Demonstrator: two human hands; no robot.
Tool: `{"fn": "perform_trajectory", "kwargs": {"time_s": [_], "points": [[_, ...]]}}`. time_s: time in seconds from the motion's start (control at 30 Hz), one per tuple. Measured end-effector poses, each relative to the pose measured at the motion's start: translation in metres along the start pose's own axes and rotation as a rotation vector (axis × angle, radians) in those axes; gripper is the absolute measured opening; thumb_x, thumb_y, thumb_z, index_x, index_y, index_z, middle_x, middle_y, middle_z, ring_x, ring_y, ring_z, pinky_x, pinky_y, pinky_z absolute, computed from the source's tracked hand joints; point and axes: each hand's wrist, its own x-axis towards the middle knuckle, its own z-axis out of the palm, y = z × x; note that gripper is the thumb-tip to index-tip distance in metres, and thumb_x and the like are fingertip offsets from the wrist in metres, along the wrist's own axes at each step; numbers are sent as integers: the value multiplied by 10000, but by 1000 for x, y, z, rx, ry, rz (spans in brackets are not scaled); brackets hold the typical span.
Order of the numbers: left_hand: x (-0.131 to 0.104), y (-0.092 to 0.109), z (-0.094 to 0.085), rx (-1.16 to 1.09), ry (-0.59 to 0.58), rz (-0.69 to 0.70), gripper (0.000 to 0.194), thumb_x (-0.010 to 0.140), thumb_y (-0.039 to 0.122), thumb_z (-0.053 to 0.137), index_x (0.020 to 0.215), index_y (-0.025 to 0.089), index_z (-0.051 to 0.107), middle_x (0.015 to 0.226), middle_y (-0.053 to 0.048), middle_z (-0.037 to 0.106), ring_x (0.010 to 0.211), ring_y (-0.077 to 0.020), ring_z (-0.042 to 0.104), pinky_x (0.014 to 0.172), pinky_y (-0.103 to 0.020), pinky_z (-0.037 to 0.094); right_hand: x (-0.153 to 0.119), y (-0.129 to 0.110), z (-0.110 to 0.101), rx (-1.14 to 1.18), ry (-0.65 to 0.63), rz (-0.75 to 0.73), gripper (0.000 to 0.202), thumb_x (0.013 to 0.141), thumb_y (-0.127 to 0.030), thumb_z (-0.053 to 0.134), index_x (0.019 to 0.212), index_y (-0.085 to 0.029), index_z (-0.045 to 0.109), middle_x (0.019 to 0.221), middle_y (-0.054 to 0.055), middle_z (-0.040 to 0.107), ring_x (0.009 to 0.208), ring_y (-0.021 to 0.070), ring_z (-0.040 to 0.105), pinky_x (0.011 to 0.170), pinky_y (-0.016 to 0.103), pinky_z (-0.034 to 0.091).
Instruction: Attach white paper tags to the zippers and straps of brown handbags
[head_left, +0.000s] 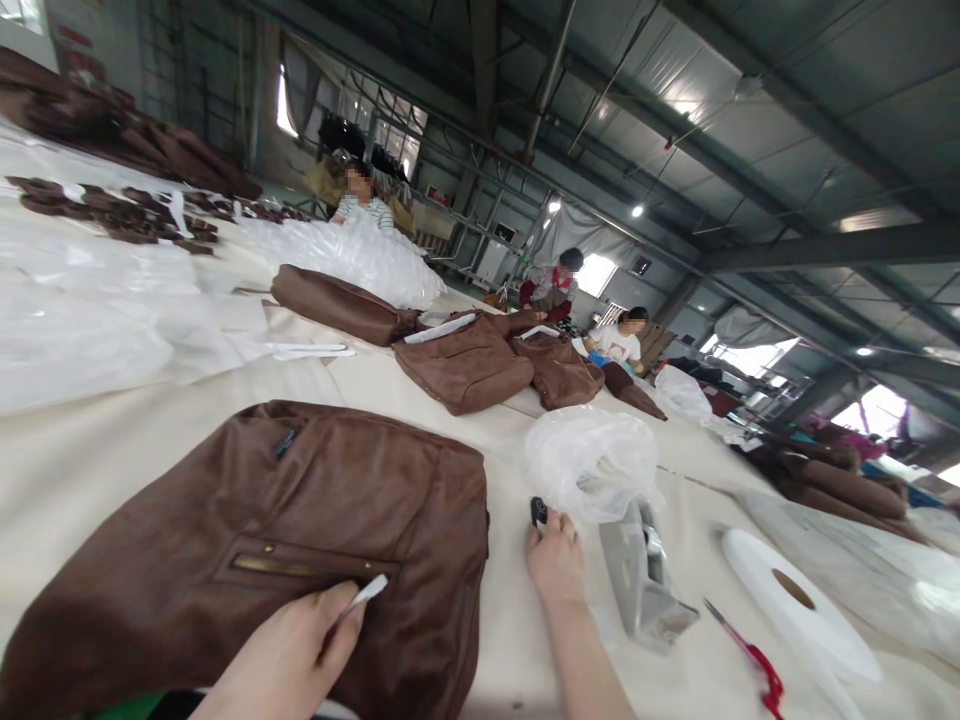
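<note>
The left hand (pixel 296 640) reaches in low, thumb and fingers pinching a white strip (pixel 370 590) over the zip pocket of the brown leather bag (pixel 322 490), which lies flat. The right hand (pixel 556 560) extends forward, fingers curled at a small black object (pixel 538 511); whether it grips, I cannot tell. Bare cream tabletop (pixel 512 620) separates bag from right forearm; the metal tape dispenser (pixel 634 580) stands just beyond.

Our left hand (pixel 300 640) and right hand (pixel 556 560) are bare; our right forearm (pixel 583 650), bare too, widens smoothly toward the view's lower edge.
</note>
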Motion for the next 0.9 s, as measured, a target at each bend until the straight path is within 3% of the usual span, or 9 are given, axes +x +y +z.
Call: {"fn": "perform_trajectory", "kwargs": {"time_s": [0.23, 0.4, 0.57, 0.73, 0.9], "points": [[-2, 3, -6, -11, -45, 11, 324, 949, 257, 298, 819, 202, 589, 808, -62, 709, 806, -215, 684, 714, -286, 436, 31, 44, -4, -67, -65, 85, 488, 949, -310, 451, 1380, -79, 460, 1377, 231, 486, 1250, 323, 497, 1015, 442, 385], [-3, 7, -11, -33, -33, 25, 318, 944, 252, 313, 774, 200, 576, 740, -43, 682, 734, -193, 662, 669, -269, 406, 39, 55, -10, -69, -77, 58, 405, 947, -336, 545, 1304, -147, 520, 1354, 130, 536, 1220, 271, 521, 1023, 488, 390], [-4, 5, -10, -45, -37, 29, 320, 948, 251, 311, 791, 198, 584, 764, -51, 695, 761, -202, 672, 687, -276, 412, 18, 56, -26, -24, -26, -84, 377, 924, -237, 491, 1246, -62, 582, 1307, 193, 574, 1266, 288, 489, 1067, 375, 345], [-3, 1, -7, -49, -15, 30, 322, 939, 277, 326, 821, 201, 616, 760, -47, 705, 774, -203, 683, 712, -270, 439, -11, 63, -41, 40, 48, -174, 334, 892, -236, 472, 1163, -120, 629, 1170, 138, 655, 1134, 272, 583, 989, 347, 412], [-2, -3, -3, -95, 19, 16, 293, 909, 331, 375, 813, 224, 630, 715, -24, 705, 758, -203, 689, 702, -252, 474, -21, 77, -63, 99, 174, -201, 323, 893, -322, 466, 1075, -134, 656, 1093, 132, 673, 1052, 258, 615, 942, 343, 451]]}}
